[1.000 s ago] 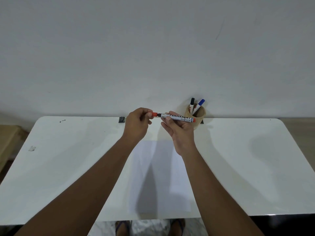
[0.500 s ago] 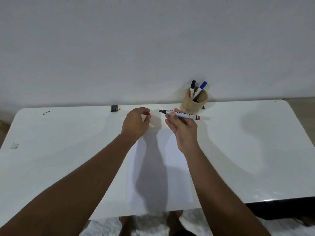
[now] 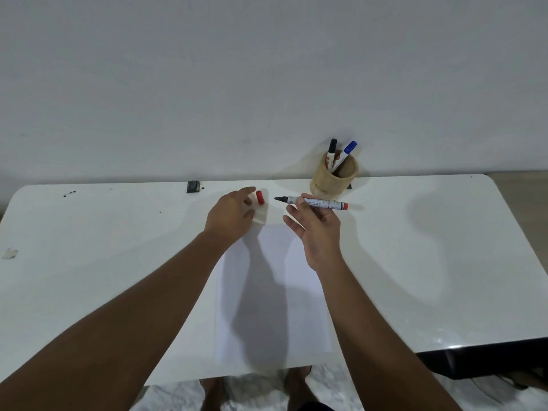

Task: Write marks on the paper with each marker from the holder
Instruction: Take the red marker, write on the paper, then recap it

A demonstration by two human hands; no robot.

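My right hand (image 3: 317, 229) holds an uncapped marker (image 3: 314, 202) with a white barrel and a red end, lying level with its dark tip pointing left. The marker's red cap (image 3: 260, 197) rests on the table just off the fingertips of my left hand (image 3: 232, 216), whose fingers are spread and empty. A white sheet of paper (image 3: 305, 292) lies on the white table (image 3: 118, 247) below both hands, with no marks visible on it. The tan round holder (image 3: 333, 178) stands at the table's back edge with a black-capped marker (image 3: 331, 152) and a blue-capped marker (image 3: 345, 154) in it.
A small black object (image 3: 193, 186) sits at the back edge of the table left of the hands. A pale scrap (image 3: 10, 253) lies near the left edge. The wall rises directly behind the table. My feet show below the front edge.
My left hand pulled the red cap off the marker, carried it left and let it go on the table. The view has tilted down toward the table.
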